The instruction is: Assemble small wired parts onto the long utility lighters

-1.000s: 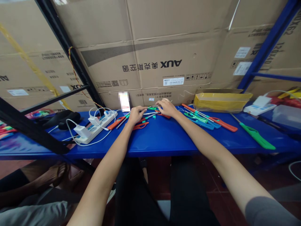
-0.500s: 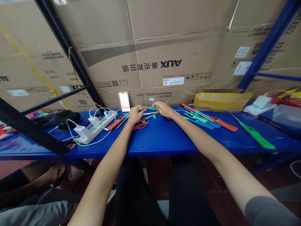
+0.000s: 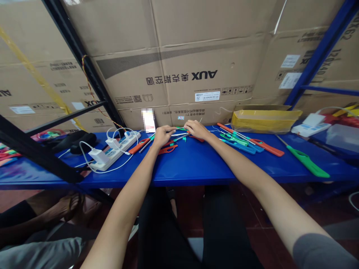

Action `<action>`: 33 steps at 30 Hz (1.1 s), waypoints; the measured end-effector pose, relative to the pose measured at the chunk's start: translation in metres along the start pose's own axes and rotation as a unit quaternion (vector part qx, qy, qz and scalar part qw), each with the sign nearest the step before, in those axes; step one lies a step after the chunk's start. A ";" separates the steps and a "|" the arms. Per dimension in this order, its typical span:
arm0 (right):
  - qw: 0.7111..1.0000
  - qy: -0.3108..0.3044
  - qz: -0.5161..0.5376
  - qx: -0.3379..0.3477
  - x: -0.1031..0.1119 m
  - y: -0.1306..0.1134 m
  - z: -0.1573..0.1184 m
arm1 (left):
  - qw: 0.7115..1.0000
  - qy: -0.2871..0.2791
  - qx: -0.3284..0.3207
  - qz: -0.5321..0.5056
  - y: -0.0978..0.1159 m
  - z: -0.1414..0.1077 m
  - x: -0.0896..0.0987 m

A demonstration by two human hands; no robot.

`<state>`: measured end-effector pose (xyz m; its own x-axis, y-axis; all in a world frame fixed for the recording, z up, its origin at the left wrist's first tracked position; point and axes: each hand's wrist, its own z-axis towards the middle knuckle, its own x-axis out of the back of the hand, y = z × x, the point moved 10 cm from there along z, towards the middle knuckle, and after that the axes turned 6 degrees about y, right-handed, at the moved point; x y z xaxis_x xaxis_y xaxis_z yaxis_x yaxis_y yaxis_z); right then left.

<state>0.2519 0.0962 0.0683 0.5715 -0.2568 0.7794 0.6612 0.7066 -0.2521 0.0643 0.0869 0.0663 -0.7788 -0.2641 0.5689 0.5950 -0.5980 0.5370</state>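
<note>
My left hand [image 3: 163, 136] is closed at the back of the blue shelf, its fingertips pinching one end of a thin lighter part [image 3: 180, 129] that looks partly green. Facing it, my right hand [image 3: 196, 129] has its fingers bent in a pinch at the other end. Just what the right fingers grip is mostly hidden. Below the hands lie loose lighter pieces: an orange-red handle [image 3: 168, 149], a small green piece [image 3: 184, 139] and thin metal tubes. Another orange-red piece [image 3: 199, 139] sits under my right hand.
Several long-neck lighters, including a blue one [image 3: 243, 148] and a green one [image 3: 308, 161], lie to the right. A yellow-taped box [image 3: 265, 120] stands behind them. At left are a power strip [image 3: 113, 154] with plugged-in chargers and a lit phone [image 3: 148, 121]. Cardboard [image 3: 182, 33] walls the back.
My right hand has shifted slightly to the right, and its fingers have turned a little. My left hand stays nearly where it was, still pinching.
</note>
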 end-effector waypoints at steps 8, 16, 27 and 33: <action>0.999 0.023 0.029 0.016 -0.004 0.011 0.001 | 1.000 0.001 -0.002 -0.004 0.001 -0.001 0.000; 0.998 0.036 0.036 0.042 -0.004 0.009 -0.002 | 0.999 -0.021 0.000 0.032 -0.001 0.001 -0.004; 0.999 0.034 0.010 0.027 -0.008 0.009 -0.004 | 0.998 -0.058 -0.005 0.014 0.003 -0.003 -0.013; 0.998 0.015 -0.031 0.056 -0.010 0.008 -0.006 | 0.999 -0.034 0.037 -0.006 -0.007 -0.002 -0.011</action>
<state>0.2546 0.1008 0.0556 0.5465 -0.3197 0.7740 0.6378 0.7579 -0.1373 0.0680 0.0926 0.0554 -0.7722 -0.2034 0.6020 0.6006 -0.5430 0.5869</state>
